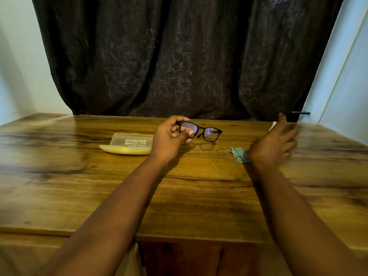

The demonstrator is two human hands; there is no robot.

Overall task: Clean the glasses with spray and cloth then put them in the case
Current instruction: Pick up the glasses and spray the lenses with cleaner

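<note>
My left hand [170,136] pinches the left end of the black-framed glasses [207,133] and holds them a little above the wooden table [119,186], lenses facing me. To their left an open, translucent yellowish case [127,145] lies on the table. My right hand [275,142] is blurred, fingers spread, above the right part of the table. A small white thing [273,125], perhaps the spray, shows just behind its thumb; I cannot tell whether the hand touches it. A crumpled pale grey-green cloth [240,154] lies beside my right wrist.
A dark patterned curtain [179,56] hangs right behind the table's far edge. Pale walls stand at left and right. The near table edge drops to a darker lower part [179,255].
</note>
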